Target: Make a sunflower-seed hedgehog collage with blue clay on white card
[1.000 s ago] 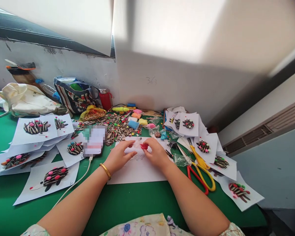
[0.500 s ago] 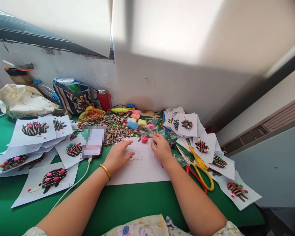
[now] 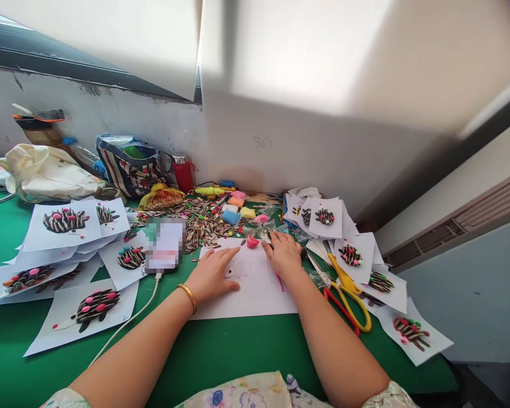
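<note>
My left hand point(image 3: 212, 275) lies flat with fingers stretched out on a white sheet point(image 3: 246, 292) that carries a small hedgehog outline point(image 3: 239, 267). My right hand point(image 3: 284, 254) rests palm down at the sheet's right top corner, fingers spread over small plastic bags point(image 3: 272, 231), holding nothing I can see. A lump of red-pink clay point(image 3: 252, 242) sits on the sheet's top edge, just left of the right fingers. A gold bangle point(image 3: 188, 294) is on my left wrist.
A heap of striped sunflower seeds point(image 3: 195, 221) and coloured clay blocks point(image 3: 232, 215) lie behind the sheet. Finished hedgehog papers point(image 3: 63, 224) are stacked left and right. A phone point(image 3: 165, 245) with a cable lies left; yellow scissors point(image 3: 348, 292) and red scissors point(image 3: 340, 309) lie right.
Both hands had the red clay pinched between them over the sheet. The clay now lies at the sheet's top edge, the left hand lies flat and the right hand has moved up right.
</note>
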### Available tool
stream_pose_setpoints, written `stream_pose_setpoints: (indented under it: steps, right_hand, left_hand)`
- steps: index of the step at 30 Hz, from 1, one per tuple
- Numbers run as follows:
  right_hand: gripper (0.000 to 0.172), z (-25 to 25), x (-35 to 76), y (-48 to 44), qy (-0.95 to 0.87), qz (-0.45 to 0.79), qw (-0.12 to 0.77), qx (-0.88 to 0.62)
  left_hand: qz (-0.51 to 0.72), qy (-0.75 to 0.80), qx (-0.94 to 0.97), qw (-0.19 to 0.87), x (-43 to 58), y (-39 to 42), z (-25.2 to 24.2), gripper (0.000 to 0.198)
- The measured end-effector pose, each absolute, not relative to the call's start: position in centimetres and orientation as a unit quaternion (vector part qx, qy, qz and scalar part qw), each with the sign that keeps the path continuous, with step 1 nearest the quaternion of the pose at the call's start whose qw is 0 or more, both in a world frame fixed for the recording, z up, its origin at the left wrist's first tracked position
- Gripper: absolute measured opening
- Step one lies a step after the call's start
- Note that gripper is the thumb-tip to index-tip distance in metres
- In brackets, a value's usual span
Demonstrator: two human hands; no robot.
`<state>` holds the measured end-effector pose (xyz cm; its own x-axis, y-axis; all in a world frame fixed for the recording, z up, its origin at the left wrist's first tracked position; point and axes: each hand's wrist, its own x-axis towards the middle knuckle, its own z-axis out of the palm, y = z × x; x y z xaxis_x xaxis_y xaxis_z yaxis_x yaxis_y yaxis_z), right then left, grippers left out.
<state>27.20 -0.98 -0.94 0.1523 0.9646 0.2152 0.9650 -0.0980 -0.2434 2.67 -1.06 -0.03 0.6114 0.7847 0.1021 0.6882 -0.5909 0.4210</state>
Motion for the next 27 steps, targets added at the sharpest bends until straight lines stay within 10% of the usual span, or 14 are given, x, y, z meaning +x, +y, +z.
stream_pose_setpoints:
  steps: [9, 17, 27]
  right_hand:
    - [0.025, 0.5, 26.2, -2.6, -0.611, 0.211, 0.509, -0.568]
    - [0.019, 1.9, 21.2, -4.6, -0.592, 0.404, 0.509, -0.477]
    - [0.017, 2.5, 22.1, -4.0, -0.63, 0.318, 0.462, -0.537]
  left_hand:
    - [0.354, 0.415, 0.813, 0.206, 2.6, -0.9, 0.4, 0.049]
    - [0.487, 0.432, 0.653, 0.387, 2.9, -1.4, 0.9, 0.028]
    - [0.404, 0.362, 0.533, 0.65, 2.8, -1.7, 2.8, 0.035]
